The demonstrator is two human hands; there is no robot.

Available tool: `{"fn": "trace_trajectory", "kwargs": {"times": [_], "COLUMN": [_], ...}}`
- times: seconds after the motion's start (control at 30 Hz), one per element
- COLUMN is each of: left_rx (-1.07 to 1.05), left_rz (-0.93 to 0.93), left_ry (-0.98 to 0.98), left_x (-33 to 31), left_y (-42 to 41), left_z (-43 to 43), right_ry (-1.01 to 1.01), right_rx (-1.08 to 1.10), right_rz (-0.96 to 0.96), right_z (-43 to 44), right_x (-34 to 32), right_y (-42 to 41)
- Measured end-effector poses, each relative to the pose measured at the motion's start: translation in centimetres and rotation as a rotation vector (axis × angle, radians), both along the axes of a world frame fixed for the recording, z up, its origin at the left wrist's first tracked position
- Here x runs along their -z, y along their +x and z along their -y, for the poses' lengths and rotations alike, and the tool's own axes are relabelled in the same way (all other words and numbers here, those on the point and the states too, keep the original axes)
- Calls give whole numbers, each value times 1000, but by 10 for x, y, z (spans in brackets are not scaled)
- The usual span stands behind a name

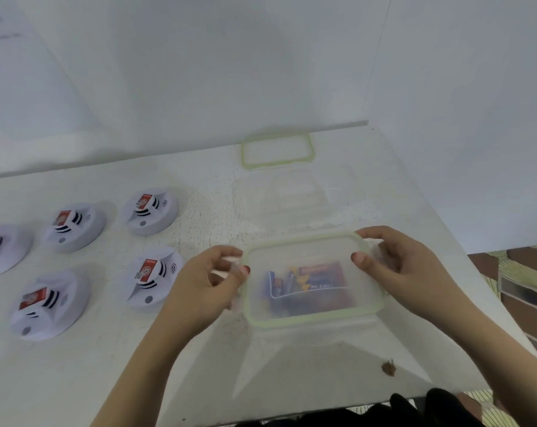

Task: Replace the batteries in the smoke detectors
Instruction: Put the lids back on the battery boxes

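Head view: the clear rectangular plastic box (310, 306) with a green-sealed lid sits on the white table (76, 365) and contains the blue-and-orange battery pack (313, 282). The left hand (211, 282) pinches the box's left latch flap. The right hand (393, 266) grips its far right corner, thumb on the lid. The box is probably light, rigid and slick, so hold it by the rim. Left of the box are five white round smoke detectors (151, 278), one cut off by the frame edge. Beyond it lies one green-rimmed lid (276, 149). The batteries cannot be counted.

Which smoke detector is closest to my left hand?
The near-row smoke detector farthest right, just beside your left hand; the other four lie farther left or back.
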State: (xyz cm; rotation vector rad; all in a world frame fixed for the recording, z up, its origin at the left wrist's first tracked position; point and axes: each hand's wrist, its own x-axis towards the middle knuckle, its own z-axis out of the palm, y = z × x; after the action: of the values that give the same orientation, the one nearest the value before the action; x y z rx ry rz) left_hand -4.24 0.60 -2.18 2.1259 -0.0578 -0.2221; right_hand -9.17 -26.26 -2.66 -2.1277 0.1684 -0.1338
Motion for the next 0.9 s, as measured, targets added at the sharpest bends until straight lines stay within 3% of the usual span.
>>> {"fn": "trace_trajectory", "kwargs": {"times": [0.1,0.23,0.33,0.57,0.63,0.77,0.9], "left_rx": [224,647,657,577,616,787,811], "left_rz": [489,558,613,803,756,528,489], "left_ry": [184,293,393,356,354,288,284], "left_x": [-2,6,21,30,27,13,4], "left_y": [-5,-12,-13,-14,-12,-2,5], "left_z": [2,14,19,27,25,8,-18], "right_ry": [-377,-499,-708,-688,-649,-388,-378], "right_rx": [-91,-543,-563,-468,-489,-458,-482], "right_rz": [214,177,239,357,309,175,106], "right_z": [-4,-14,-18,-25,-25,-20,-19], "right_x": [-8,-7,7,17,14,-7,-15], "right_y": [-5,-15,-15,-14,-14,-22,-40]}}
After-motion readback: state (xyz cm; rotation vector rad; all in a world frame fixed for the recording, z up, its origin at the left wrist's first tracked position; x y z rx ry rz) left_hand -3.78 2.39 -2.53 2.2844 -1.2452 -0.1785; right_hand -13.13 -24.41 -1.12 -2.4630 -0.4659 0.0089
